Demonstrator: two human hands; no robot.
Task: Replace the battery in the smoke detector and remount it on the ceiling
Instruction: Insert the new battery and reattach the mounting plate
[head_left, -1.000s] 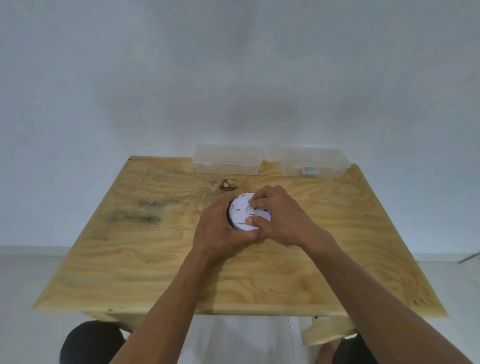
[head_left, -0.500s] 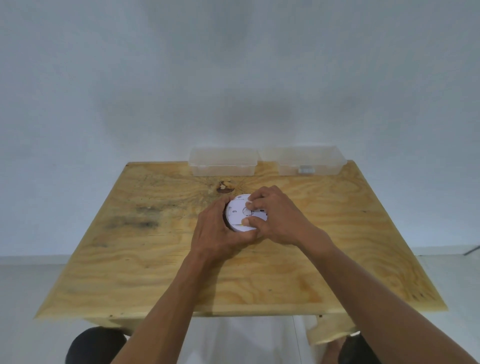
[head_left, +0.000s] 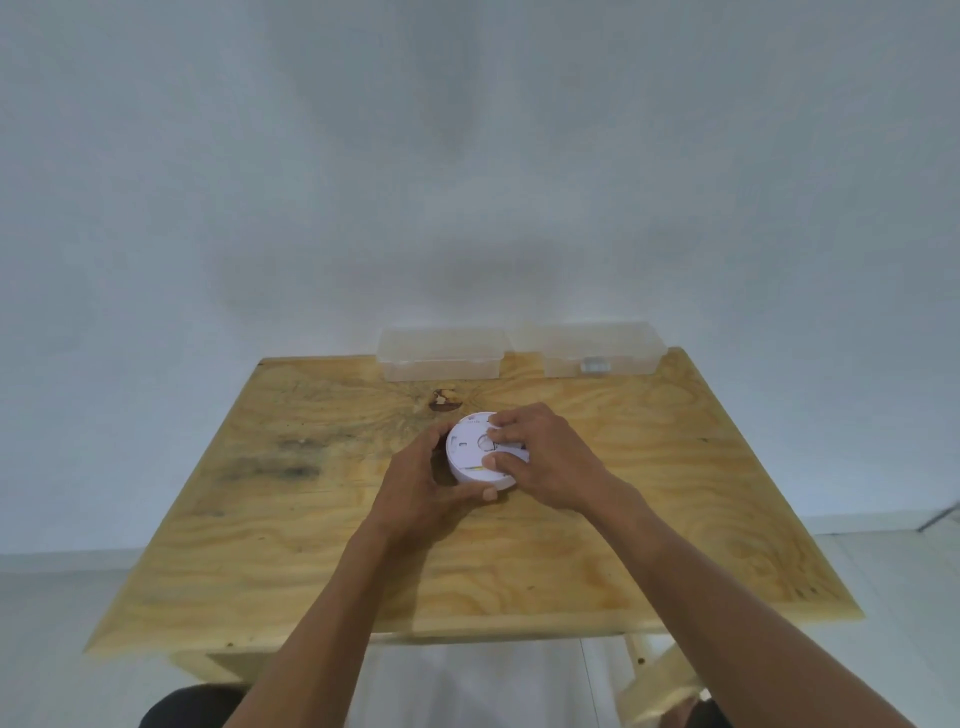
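Observation:
A round white smoke detector (head_left: 470, 449) lies back side up near the middle of the wooden table (head_left: 311, 545). My left hand (head_left: 423, 486) curls round its left and near rim, thumb under the front edge. My right hand (head_left: 545, 457) covers the detector's right half, with thumb and fingertips pinching something on its back; what they pinch is hidden. A small grey block, possibly a battery (head_left: 594, 365), sits inside the right clear box at the table's far edge.
Two clear plastic boxes stand side by side at the far edge of the table: the left box (head_left: 441, 353) and the right box (head_left: 605, 351). A plain white wall rises behind. A dark knot (head_left: 444, 401) marks the wood just beyond the detector.
Both hands stay on the detector. The left hand has loosened slightly along the rim, showing more of the detector's side; the right fingers shifted a little on its back.

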